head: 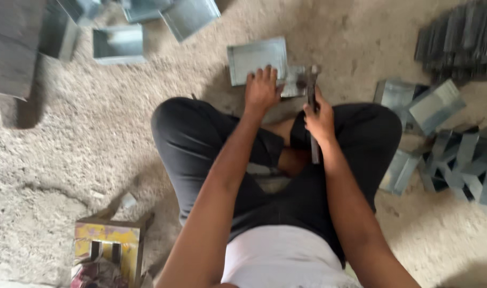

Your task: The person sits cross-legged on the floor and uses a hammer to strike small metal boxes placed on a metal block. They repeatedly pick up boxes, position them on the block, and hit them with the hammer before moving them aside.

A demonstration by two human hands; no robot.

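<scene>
Pressing my left hand (261,88) flat on the metal tray (257,60) lying on the floor just ahead, my right hand (319,120) grips the hammer (312,101), its handle pointing back toward me, head beside the tray's right edge.

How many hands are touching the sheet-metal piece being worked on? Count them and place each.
1. The left hand presses flat on the metal box on the floor. The right hand grips a hammer just right of the box instead.
</scene>
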